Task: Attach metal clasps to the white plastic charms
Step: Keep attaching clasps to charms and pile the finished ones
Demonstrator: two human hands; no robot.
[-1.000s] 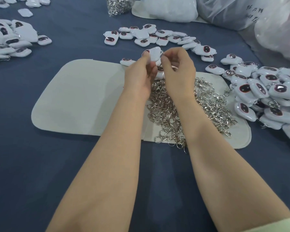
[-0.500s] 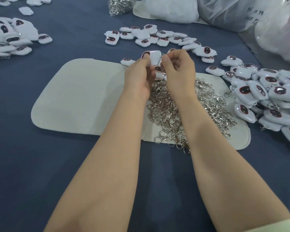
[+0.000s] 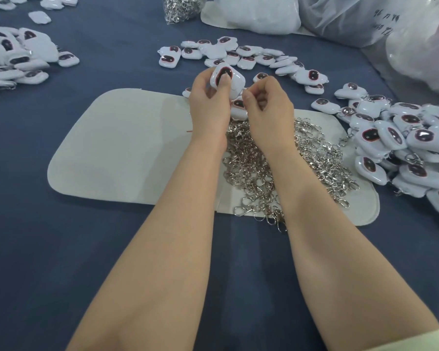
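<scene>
Blue cloth covers the worktop [image 3: 61,249], and a pale pad [image 3: 124,148] at centre frame carries the heap of metal clasps [image 3: 276,168] — kept right under the wrists, likely for short reaches. Above it the left hand [image 3: 208,102] grips one white charm [image 3: 227,77], thumb pressed on its dark face to steady it. The right hand [image 3: 266,110] pinches what looks like a clasp [image 3: 245,90] (barely visible) at the charm's lower right corner. More charms [image 3: 403,148] crowd the right edge; open room lies on the pad's left half.
</scene>
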